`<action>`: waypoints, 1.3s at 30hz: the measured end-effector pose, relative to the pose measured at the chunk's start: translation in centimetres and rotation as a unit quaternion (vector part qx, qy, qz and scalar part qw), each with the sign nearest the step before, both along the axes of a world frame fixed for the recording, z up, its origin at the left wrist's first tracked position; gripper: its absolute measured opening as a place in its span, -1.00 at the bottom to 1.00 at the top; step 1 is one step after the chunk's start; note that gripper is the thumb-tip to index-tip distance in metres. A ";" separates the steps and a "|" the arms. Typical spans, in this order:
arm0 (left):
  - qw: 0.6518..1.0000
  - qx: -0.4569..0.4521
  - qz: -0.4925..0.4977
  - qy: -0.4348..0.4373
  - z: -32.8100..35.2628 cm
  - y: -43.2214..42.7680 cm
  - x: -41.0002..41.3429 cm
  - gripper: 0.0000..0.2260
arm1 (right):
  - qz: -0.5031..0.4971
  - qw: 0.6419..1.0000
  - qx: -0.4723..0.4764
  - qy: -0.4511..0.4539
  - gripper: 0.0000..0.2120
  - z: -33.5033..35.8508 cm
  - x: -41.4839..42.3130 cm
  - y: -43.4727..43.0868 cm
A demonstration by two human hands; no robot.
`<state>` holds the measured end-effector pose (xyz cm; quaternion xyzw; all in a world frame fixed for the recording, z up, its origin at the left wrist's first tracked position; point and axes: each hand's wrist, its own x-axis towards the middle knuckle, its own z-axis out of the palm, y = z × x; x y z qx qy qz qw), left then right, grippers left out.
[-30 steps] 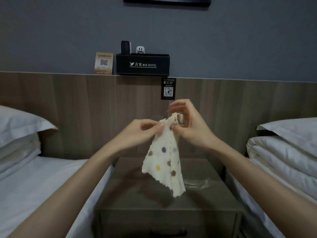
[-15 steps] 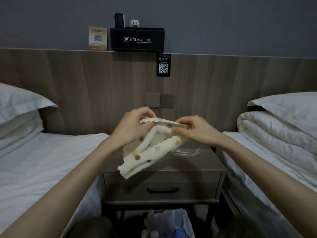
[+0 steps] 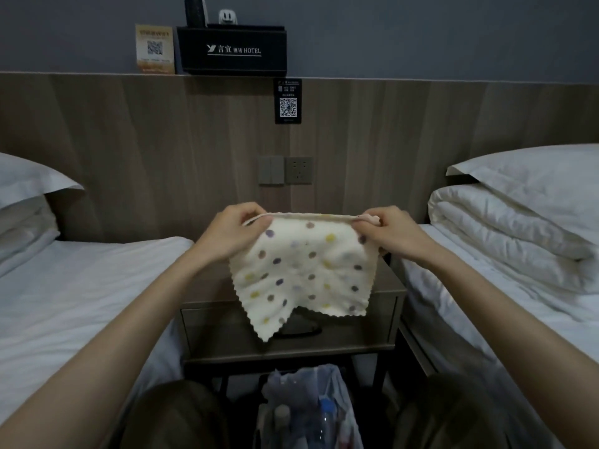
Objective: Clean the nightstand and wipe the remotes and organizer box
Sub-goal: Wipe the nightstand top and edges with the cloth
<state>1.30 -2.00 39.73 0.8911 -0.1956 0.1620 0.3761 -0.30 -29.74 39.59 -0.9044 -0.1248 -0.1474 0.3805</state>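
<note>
**A:** How is the dotted cloth (image 3: 304, 273) held?

**B:** It is pinched at its two upper corners. One corner is gripped by the left hand (image 3: 231, 230) and the other by the right hand (image 3: 393, 233), with fingers curled round the hem. The cloth is stretched flat between them and hung in front of the nightstand (image 3: 227, 335), so the drawer handle is partly hidden.

**A:** Where is the organizer box (image 3: 231, 50) found?

**B:** It is set on the ledge of the wooden headboard panel (image 3: 129, 140), above the hands and well apart from them. A dark remote (image 3: 194, 9) is stood upright at its left end. A small white object (image 3: 228, 17) is seen beside the remote, but what it is cannot be told.

**A:** What else is shown?

**B:** A QR card (image 3: 155, 48) is propped just left of the box. A black QR sign (image 3: 288, 101) is fixed to the panel below it, with a switch and socket (image 3: 285, 170) lower down. A white bed is placed on each side of the nightstand. A bag of plastic bottles (image 3: 304, 406) is seen beneath it.
</note>
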 end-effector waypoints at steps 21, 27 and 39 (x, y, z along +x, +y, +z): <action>0.935 -0.262 -0.142 0.191 -2.6 -4.2 1.5 -0.57 | 0.056 0.974 0.207 -0.069 -0.79 -2.0 0.8 2.8; 0.890 -0.231 -0.263 0.292 -5.3 -5.3 3.2 -0.22 | 0.172 0.949 0.259 0.046 -0.67 1.3 1.6 1.9; 0.889 -0.310 -0.098 0.323 -5.3 -5.2 5.9 -0.92 | 0.148 0.981 0.102 -0.077 -0.63 -1.6 2.7 0.3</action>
